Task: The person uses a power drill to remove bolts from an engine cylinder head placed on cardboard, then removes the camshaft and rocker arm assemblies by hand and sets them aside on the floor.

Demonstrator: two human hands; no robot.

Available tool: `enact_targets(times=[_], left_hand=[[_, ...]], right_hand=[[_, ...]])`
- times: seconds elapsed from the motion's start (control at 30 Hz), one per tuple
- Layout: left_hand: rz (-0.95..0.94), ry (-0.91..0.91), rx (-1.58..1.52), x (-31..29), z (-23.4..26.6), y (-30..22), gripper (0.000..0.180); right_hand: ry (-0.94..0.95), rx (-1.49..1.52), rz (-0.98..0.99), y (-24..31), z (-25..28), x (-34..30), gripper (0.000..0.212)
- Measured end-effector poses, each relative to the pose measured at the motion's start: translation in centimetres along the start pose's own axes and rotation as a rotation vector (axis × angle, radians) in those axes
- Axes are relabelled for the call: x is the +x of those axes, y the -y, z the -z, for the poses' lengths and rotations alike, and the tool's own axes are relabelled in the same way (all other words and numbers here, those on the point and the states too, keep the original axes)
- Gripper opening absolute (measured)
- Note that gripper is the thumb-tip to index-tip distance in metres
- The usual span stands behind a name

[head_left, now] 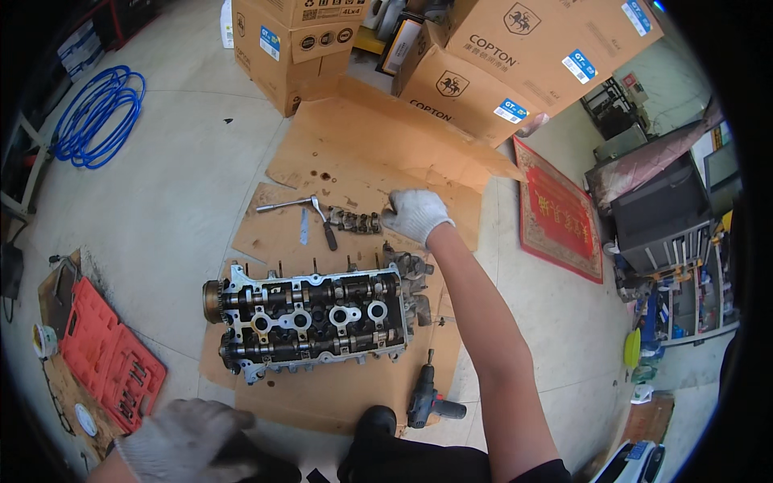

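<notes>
My right hand [417, 217], in a white work glove, reaches over the cardboard to the right end of a row of dark metal bearing caps [354, 221]. Its fingers are curled together; what they hold, if anything, is hidden. Nearer to me lies an engine cylinder head [318, 318] with its camshafts exposed and several studs along the far side. My left hand [181, 443], gloved too, is low at the left by my leg, blurred by motion. Left of the caps are a ratchet [282, 204], a black-handled tool [329, 235] and a pale blue strip [303, 227].
A cordless drill [423, 398] lies beside my foot on the cardboard sheet [266, 402]. At left are an open red tool case [109, 346] and a coiled blue hose [101, 117]. Cardboard boxes [491, 72] stand at the back, a red mat [560, 213] to the right.
</notes>
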State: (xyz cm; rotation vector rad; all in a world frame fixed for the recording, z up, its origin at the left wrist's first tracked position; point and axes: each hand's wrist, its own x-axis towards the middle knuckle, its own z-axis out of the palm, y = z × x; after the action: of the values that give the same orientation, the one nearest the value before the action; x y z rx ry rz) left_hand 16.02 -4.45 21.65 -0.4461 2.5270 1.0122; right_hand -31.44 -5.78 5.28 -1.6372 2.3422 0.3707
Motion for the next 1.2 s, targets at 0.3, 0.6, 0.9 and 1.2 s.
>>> enact_targets(times=[0.3,0.6,0.9,1.2], left_hand=[[0.396,-0.209,0.06,-4.7,-1.2,1.9,0.07],[0.377,-0.122,-0.184,-3.8,0.3,0.8,0.056],[0.326,-0.093,-0.198,-1.8,0.8,1.1,0.06],[0.34,-0.087,-0.166,-2.7,0.8,0.7,0.06]], right_hand=[[0.148,-0.041,0.0,-5.2,-11.5,7.1,0.037],[-0.044,0.566,-0.175,-8.4,-13.8,7.7,0.056],[0.046,0.562,-0.195,-7.2,-15.0,5.1,0.067],[-0.057,0.482,-0.35,-6.3,-18.4,7.9,0.044]])
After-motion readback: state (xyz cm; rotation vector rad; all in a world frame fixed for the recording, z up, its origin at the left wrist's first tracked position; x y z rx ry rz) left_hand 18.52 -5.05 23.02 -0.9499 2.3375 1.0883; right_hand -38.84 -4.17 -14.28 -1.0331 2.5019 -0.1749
